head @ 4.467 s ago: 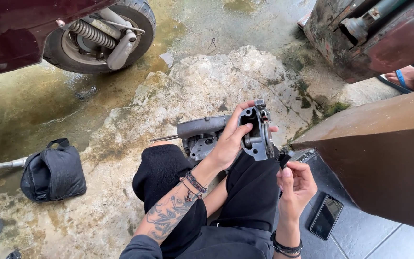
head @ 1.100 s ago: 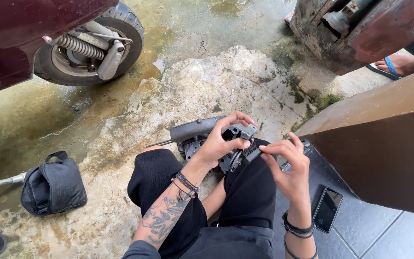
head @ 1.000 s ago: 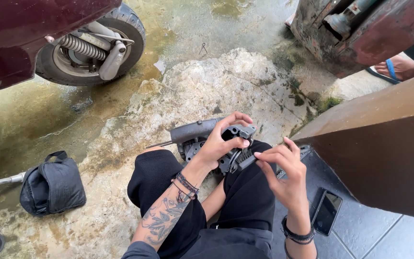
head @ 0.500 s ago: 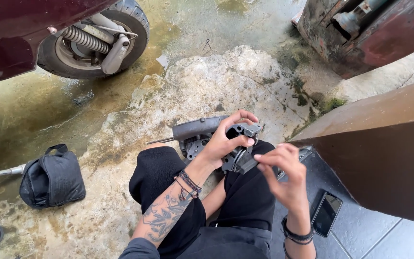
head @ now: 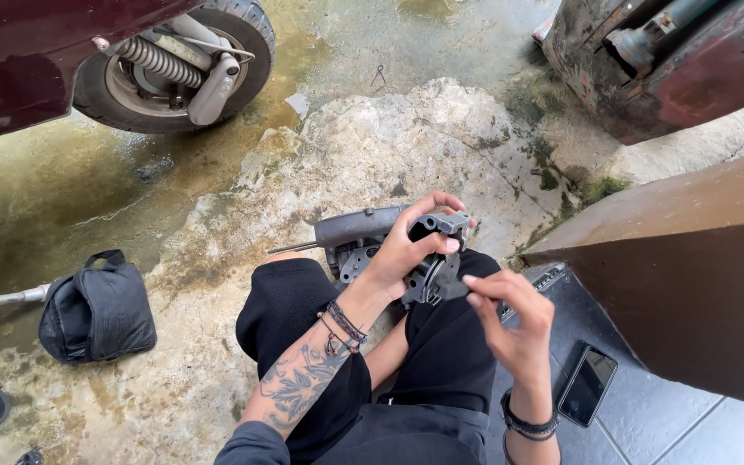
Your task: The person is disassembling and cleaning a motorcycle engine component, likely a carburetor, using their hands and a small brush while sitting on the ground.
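Head view: the left hand point(head: 406, 250) is wrapped around a grey metal engine part point(head: 437, 258) held over the knees, fingers curled tight on it as half a second earlier. The right hand point(head: 514, 323) has drawn slightly back toward the body, its fingertips point(head: 474, 282) pinched on the part's lower edge. A phone point(head: 588, 386) lies on the dark tiles beside the right wrist, unmoved.

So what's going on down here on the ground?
A person sits on wet, stained concrete with a grey metal engine part resting over their knees. The left hand grips it from above, while the right hand pinches at its lower edge. A scooter's rear wheel stands ahead, a black bag lies to the left, and a phone lies on the tiles at right.
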